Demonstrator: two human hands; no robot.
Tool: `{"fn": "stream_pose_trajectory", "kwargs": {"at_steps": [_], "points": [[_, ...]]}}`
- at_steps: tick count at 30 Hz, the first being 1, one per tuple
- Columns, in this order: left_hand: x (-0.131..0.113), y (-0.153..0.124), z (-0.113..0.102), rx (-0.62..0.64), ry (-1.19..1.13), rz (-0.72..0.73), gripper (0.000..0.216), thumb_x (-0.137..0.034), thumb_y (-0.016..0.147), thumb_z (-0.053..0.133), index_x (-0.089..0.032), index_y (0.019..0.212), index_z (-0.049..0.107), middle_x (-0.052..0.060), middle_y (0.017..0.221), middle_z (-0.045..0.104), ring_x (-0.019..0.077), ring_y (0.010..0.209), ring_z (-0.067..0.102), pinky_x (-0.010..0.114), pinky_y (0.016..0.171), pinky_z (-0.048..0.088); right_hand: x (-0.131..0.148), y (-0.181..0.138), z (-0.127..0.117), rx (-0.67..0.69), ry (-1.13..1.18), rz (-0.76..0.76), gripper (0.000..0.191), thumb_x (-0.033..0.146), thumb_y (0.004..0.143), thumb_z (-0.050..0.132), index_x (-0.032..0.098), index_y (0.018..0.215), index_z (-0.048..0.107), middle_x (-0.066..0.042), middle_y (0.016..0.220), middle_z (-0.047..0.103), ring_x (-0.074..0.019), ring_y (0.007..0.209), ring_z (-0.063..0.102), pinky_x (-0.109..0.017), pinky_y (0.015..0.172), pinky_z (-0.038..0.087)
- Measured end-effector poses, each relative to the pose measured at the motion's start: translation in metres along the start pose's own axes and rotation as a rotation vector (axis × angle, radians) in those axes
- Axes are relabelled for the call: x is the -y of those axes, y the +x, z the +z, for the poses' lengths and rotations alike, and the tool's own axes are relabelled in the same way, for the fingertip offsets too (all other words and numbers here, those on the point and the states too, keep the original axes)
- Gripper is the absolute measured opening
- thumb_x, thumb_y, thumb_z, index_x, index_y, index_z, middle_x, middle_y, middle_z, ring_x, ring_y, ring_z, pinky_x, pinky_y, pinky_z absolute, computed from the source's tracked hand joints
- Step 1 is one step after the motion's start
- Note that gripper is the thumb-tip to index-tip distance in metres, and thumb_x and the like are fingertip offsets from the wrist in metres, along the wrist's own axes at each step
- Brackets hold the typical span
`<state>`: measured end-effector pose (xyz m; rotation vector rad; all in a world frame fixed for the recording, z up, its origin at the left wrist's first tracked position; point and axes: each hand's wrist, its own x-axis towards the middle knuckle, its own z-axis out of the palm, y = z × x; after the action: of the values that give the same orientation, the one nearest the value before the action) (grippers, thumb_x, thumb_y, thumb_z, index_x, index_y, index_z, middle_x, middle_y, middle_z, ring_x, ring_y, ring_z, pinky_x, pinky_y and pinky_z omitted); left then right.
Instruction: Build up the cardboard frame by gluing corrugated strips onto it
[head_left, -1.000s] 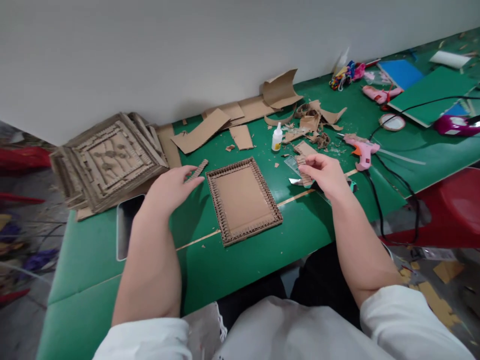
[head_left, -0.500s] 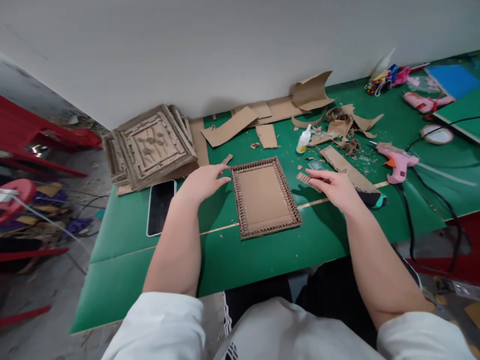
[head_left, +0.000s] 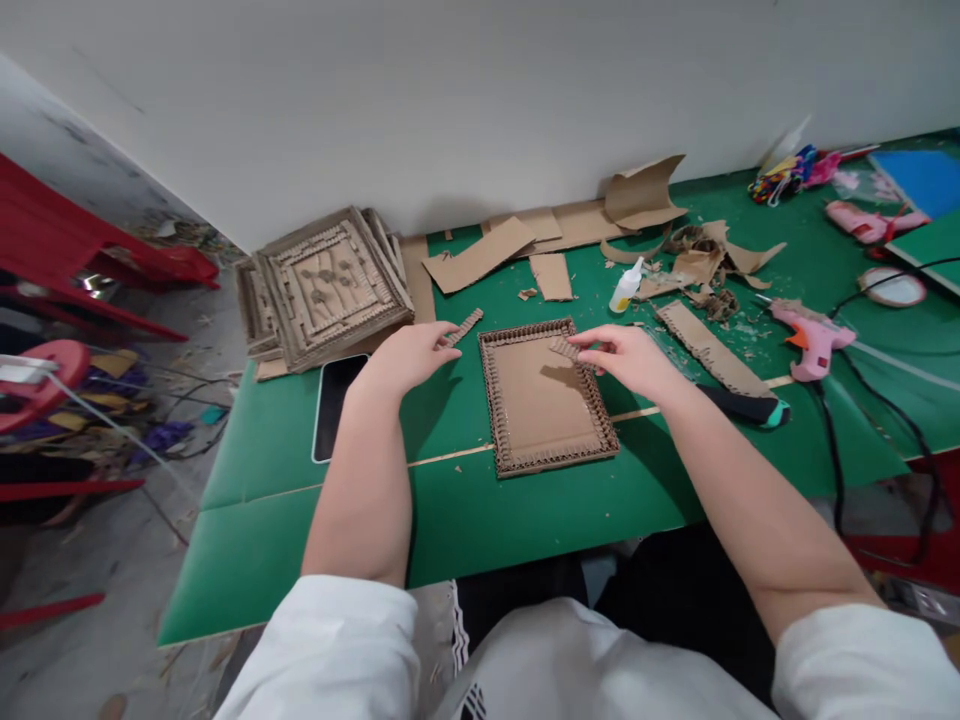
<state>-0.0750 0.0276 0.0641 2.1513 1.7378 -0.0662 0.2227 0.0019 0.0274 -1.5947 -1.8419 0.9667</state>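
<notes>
A shallow cardboard tray with raised corrugated edging lies flat on the green table in front of me. Just left of its far corner, my left hand pinches a short corrugated cardboard strip that sticks out past the fingertips. Above the tray's right edge is my right hand, its fingers closed on another small corrugated cardboard piece, which casts a shadow on the tray floor. Neither hand appears to press on the tray.
Stacked cardboard panels and a phone are at left. Behind the tray are flat cardboard offcuts and a glue bottle. To the right lie a cutter, a corrugated strip and a pink glue gun with cords.
My right hand has moved left with its cardboard piece, from beside the tray to over its right edge. My left hand still holds its strip, which now shows more. The view has shifted slightly.
</notes>
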Motion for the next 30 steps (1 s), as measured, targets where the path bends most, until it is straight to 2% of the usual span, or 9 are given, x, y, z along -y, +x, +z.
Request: {"fn": "stream_pose_trajectory", "kwargs": {"at_steps": [3, 7, 11, 15, 19, 21, 24, 27, 30], "points": [[0.002, 0.000, -0.001, 0.009, -0.031, -0.005, 0.044, -0.037, 0.088, 0.051, -0.022, 0.129, 0.054, 0.006, 0.114, 0.068, 0.0233, 0.100, 0.063, 0.033, 0.084, 0.048, 0.014, 0.029, 0.013, 0.076, -0.240, -0.114, 0.018, 0.019, 0.078, 0.066, 0.023, 0.092, 0.076, -0.003, 0.096, 0.074, -0.0192, 0.087, 0.067, -0.033, 0.080, 0.051], [-0.001, -0.002, -0.002, -0.004, -0.035, -0.008, 0.044, -0.034, 0.088, 0.054, -0.022, 0.130, 0.054, 0.006, 0.114, 0.068, 0.0232, 0.101, 0.064, 0.033, 0.085, 0.048, 0.020, 0.054, 0.031, 0.121, -0.299, -0.153, 0.018, 0.018, 0.078, 0.066, 0.023, 0.093, 0.075, -0.002, 0.092, 0.075, -0.0179, 0.086, 0.067, -0.030, 0.079, 0.050], [-0.006, -0.003, -0.002, -0.023, -0.045, 0.017, 0.045, -0.034, 0.086, 0.059, -0.022, 0.129, 0.055, 0.007, 0.116, 0.067, 0.0244, 0.104, 0.063, 0.034, 0.086, 0.048, 0.019, 0.060, 0.043, 0.110, -0.357, -0.191, 0.017, 0.019, 0.079, 0.066, 0.022, 0.094, 0.075, -0.003, 0.091, 0.075, -0.0195, 0.087, 0.066, -0.031, 0.077, 0.049], [-0.014, 0.003, 0.008, -0.115, 0.011, 0.105, 0.038, -0.030, 0.087, 0.058, -0.020, 0.123, 0.059, 0.009, 0.113, 0.067, 0.0248, 0.103, 0.061, 0.035, 0.087, 0.048, 0.017, 0.060, 0.039, 0.045, -0.400, -0.240, 0.019, 0.020, 0.084, 0.062, 0.020, 0.099, 0.074, -0.005, 0.098, 0.073, -0.0220, 0.099, 0.060, -0.034, 0.085, 0.045], [-0.030, 0.017, 0.031, -0.215, 0.100, 0.235, 0.024, -0.027, 0.088, 0.056, -0.020, 0.108, 0.068, 0.009, 0.099, 0.065, 0.0243, 0.100, 0.058, 0.035, 0.087, 0.045, 0.006, 0.061, 0.022, -0.027, -0.480, -0.302, 0.017, 0.025, 0.085, 0.062, 0.020, 0.094, 0.075, -0.006, 0.095, 0.072, -0.0221, 0.095, 0.057, -0.035, 0.086, 0.042], [-0.038, 0.024, 0.043, -0.213, 0.126, 0.283, 0.022, -0.024, 0.089, 0.054, -0.019, 0.104, 0.070, 0.009, 0.095, 0.063, 0.0233, 0.097, 0.057, 0.034, 0.085, 0.045, 0.000, 0.061, 0.017, 0.008, -0.557, -0.339, 0.017, 0.031, 0.081, 0.067, 0.019, 0.091, 0.076, -0.007, 0.089, 0.070, -0.0235, 0.092, 0.055, -0.035, 0.083, 0.042], [-0.044, 0.030, 0.055, -0.217, 0.151, 0.323, 0.022, -0.025, 0.088, 0.055, -0.018, 0.103, 0.070, 0.010, 0.094, 0.061, 0.0226, 0.091, 0.056, 0.033, 0.082, 0.045, -0.006, 0.061, 0.017, 0.116, -0.646, -0.396, 0.029, 0.039, 0.076, 0.072, 0.019, 0.097, 0.076, -0.009, 0.091, 0.069, -0.0248, 0.091, 0.053, -0.035, 0.081, 0.041], [-0.044, 0.032, 0.060, -0.255, 0.152, 0.341, 0.022, -0.027, 0.088, 0.057, -0.018, 0.104, 0.070, 0.009, 0.091, 0.060, 0.0219, 0.088, 0.055, 0.033, 0.080, 0.046, -0.007, 0.061, 0.021, 0.168, -0.689, -0.412, 0.031, 0.039, 0.077, 0.071, 0.019, 0.100, 0.075, -0.010, 0.096, 0.069, -0.0257, 0.092, 0.051, -0.035, 0.079, 0.041], [-0.044, 0.033, 0.060, -0.239, 0.156, 0.327, 0.022, -0.028, 0.088, 0.057, -0.018, 0.102, 0.070, 0.009, 0.091, 0.060, 0.0225, 0.090, 0.056, 0.033, 0.081, 0.046, -0.005, 0.062, 0.024, 0.182, -0.704, -0.405, 0.027, 0.037, 0.080, 0.068, 0.019, 0.100, 0.075, -0.009, 0.095, 0.069, -0.0258, 0.091, 0.052, -0.035, 0.077, 0.041]]}}
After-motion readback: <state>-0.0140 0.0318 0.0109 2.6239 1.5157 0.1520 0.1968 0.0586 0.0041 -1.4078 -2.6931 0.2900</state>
